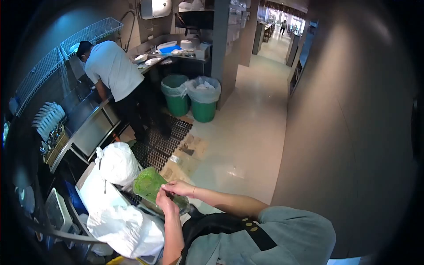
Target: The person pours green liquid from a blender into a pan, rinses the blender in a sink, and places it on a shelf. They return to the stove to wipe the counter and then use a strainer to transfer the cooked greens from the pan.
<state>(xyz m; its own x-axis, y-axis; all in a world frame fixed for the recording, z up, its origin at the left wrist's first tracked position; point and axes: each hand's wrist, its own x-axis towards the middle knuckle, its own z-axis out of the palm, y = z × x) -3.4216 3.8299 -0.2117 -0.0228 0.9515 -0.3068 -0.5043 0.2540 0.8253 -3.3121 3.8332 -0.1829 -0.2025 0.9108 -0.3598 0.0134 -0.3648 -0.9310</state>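
Note:
A clear blender jar (pixel 148 183), smeared with green inside, is held tilted in front of my body, its wide end toward the upper left. My left hand (pixel 166 202) is closed on its near side. From the right, my right hand (pixel 179 187) reaches over and grips the same jar, its fingers close to the left thumb. The hands partly cover the jar's middle. Just left of it are a tied white bag (pixel 118 163) and, lower down, a second white bag (pixel 128 229).
Another person (pixel 112 70) bends over the sink counter (pixel 92 117) at the left. Two green bins (pixel 204 110) with liners stand beyond a black floor mat (pixel 161 141). Dish racks (pixel 90 35) line the wall. A corridor (pixel 260 110) runs ahead beside a wall (pixel 344 132) on my right.

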